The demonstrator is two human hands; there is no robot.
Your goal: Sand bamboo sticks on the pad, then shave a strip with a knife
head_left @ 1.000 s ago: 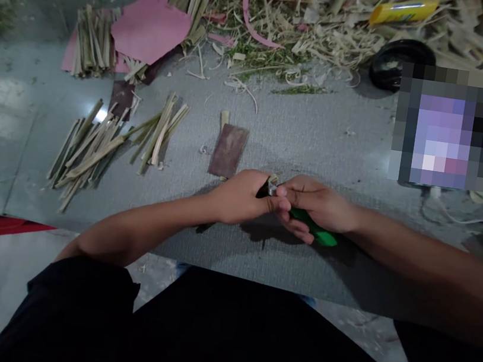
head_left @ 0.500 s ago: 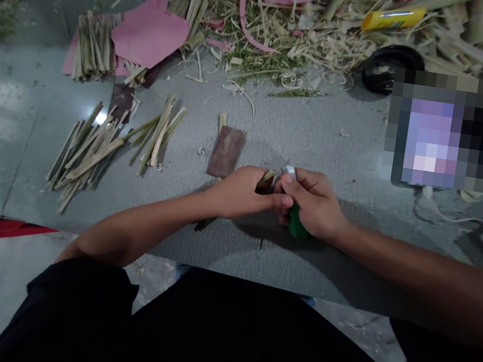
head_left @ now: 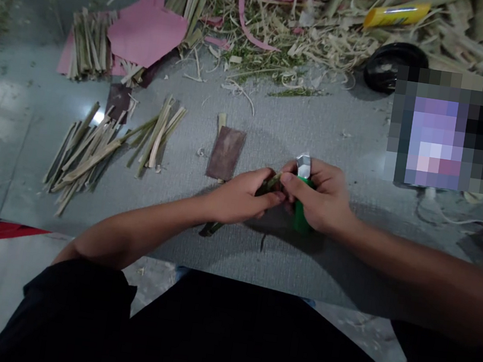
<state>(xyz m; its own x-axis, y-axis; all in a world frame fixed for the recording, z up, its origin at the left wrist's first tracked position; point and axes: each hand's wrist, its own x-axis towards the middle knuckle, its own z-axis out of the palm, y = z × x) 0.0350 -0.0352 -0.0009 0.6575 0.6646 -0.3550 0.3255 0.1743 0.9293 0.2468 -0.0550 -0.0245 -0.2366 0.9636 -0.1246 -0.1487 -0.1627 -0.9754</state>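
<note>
Above the table's near edge, my left hand point(head_left: 248, 194) is closed around a greenish plant strip point(head_left: 273, 182). Dark green ends of a strip point(head_left: 212, 228) stick out below the left wrist. My right hand point(head_left: 323, 195) grips a green, lighter-shaped object point(head_left: 303, 214) with a silver metal top point(head_left: 303, 166). Its thumb and fingertips meet the strip's end, close to the left fingertips. Just beyond the left wrist, a brown rectangular piece point(head_left: 226, 153), like sandpaper, lies over a pale strip point(head_left: 222, 119). The fingers partly hide the strip and the green object.
Loose cut strips point(head_left: 93, 151) lie to the left, with a bundle point(head_left: 90, 46) and pink paper point(head_left: 148, 30) behind. Shavings point(head_left: 260, 46) cover the back. A yellow tube point(head_left: 397, 16), a black round object point(head_left: 394, 68) and a blurred-out screen point(head_left: 436, 136) with a cable are at right.
The green object has turned more upright in my right hand, baring more of its silver top. Right thumb and fingers have come onto the strip's end, which now shows between both hands.
</note>
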